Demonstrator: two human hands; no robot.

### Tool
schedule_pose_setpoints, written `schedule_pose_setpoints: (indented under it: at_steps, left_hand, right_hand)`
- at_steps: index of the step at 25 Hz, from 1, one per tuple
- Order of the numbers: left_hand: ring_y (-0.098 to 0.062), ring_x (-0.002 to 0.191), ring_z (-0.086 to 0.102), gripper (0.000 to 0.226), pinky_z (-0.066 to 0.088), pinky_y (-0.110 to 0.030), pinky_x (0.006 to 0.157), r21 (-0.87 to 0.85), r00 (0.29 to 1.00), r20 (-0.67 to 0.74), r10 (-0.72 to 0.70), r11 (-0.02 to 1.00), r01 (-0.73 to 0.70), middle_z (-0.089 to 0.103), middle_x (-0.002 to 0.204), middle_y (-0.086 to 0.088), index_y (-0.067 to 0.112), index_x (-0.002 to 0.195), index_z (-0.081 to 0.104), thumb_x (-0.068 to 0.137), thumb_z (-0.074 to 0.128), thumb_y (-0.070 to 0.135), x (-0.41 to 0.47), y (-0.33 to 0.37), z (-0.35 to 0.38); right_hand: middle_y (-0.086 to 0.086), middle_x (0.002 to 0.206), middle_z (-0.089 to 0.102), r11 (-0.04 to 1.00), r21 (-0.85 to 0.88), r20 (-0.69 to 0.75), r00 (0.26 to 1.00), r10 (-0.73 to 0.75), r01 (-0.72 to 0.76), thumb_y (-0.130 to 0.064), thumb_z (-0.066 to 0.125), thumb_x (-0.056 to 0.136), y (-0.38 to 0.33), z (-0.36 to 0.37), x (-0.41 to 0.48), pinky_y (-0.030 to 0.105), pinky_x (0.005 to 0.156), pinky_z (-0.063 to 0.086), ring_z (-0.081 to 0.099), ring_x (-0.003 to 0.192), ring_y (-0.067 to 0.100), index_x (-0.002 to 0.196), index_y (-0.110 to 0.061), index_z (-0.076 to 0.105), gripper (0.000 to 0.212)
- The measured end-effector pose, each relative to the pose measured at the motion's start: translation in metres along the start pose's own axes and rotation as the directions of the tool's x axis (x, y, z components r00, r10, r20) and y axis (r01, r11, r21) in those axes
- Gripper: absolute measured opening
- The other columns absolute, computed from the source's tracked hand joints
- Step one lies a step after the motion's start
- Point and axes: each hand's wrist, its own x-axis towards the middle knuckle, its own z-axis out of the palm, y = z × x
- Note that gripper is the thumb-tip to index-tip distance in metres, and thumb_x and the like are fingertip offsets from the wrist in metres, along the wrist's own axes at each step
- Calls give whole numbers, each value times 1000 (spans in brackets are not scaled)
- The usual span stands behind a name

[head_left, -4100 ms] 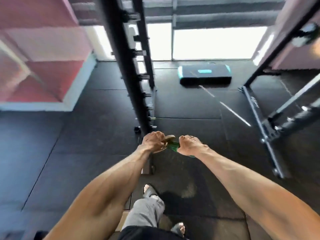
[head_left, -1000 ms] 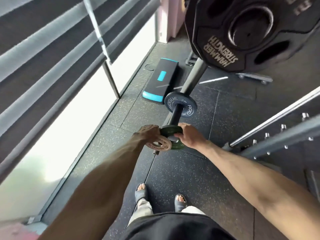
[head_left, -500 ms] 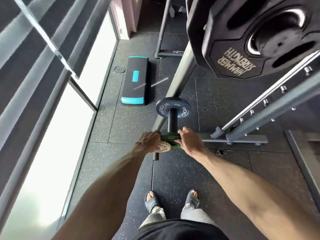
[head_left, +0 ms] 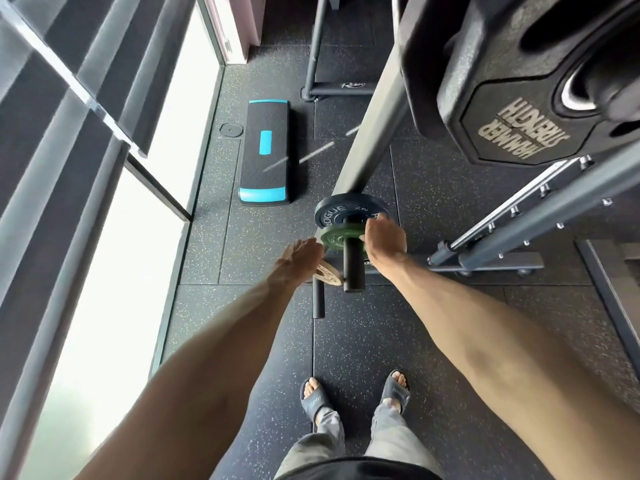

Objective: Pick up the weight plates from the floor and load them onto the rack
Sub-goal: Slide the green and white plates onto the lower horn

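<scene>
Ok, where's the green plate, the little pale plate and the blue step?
green plate [head_left: 334, 239], head view, left of its face.
pale plate [head_left: 327, 273], head view, flat face.
blue step [head_left: 265, 168], head view, black top.

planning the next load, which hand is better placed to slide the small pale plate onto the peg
Left. The left hand holds the pale plate beside the free end of the peg; the right hand holds the green plate, already on the peg.
</scene>
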Motion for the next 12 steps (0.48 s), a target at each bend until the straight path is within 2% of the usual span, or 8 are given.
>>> schedule_pose_setpoints:
  at_steps: [3, 5, 7, 10, 12]
  left_hand:
    - [-8, 58, 58, 24, 40, -17, 46, -50, 976, 217, 7, 999, 4, 67, 85, -6, 3, 113, 66, 94, 63, 18, -5, -9, 3]
    - [-9, 54, 62, 28, 46, -21, 44, -110, 930, 366, 23, 994, 18, 69, 83, -7, 6, 117, 66, 93, 65, 19, -10, -12, 10]
    - [-15, 56, 69, 31, 54, -25, 48, -163, 889, 455, 47, 986, 32, 71, 82, -9, 8, 121, 66, 93, 66, 20, -14, -8, 16]
    - [-17, 56, 69, 32, 54, -24, 47, -252, 905, 410, 111, 968, -5, 73, 89, -15, 8, 122, 64, 94, 65, 21, -10, 8, 26]
    - [-16, 55, 69, 33, 54, -24, 45, -303, 931, 345, 115, 953, -5, 72, 95, -19, 6, 122, 63, 93, 66, 22, -5, 15, 31]
  right_hand:
    - [16, 119, 54, 993, -60, -173, 979, -108, 99, -21, 59, 95, 4, 13, -16, 40, 91, 52, 54, 108, 27, 119, -5, 55, 29]
    - [16, 120, 52, 979, -7, -244, 950, -197, 201, -23, 53, 96, 15, 18, -35, 40, 94, 49, 52, 107, 26, 127, -5, 51, 35]
    - [15, 121, 52, 963, -22, -288, 921, -263, 268, -22, 50, 98, 27, 19, -49, 39, 95, 47, 50, 106, 25, 127, -6, 50, 34]
    - [13, 120, 51, 942, -32, -297, 896, -329, 335, -24, 48, 98, 40, 21, -66, 36, 93, 46, 49, 104, 22, 123, -7, 51, 30]
    - [9, 110, 53, 929, 15, -263, 897, -354, 371, -30, 42, 101, 45, 26, -80, 32, 89, 46, 49, 97, 18, 114, -9, 54, 27]
